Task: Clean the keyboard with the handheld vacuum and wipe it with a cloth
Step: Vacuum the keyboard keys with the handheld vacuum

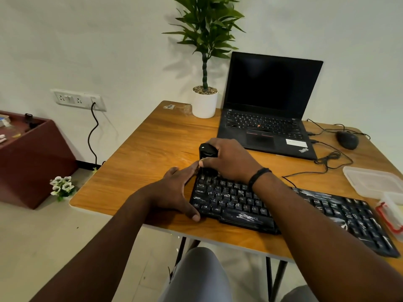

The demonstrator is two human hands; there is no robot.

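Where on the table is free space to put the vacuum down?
Bare wood on the table, between plant pot, left edge and keyboard. Crowded on the right: laptop, mouse, cables, plastic container.

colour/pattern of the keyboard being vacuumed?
The keyboard is black with white streaky markings and white key legends, seen in the head view.

Pale wall (109,40), wooden table (141,149), maroon cabinet (37,153)
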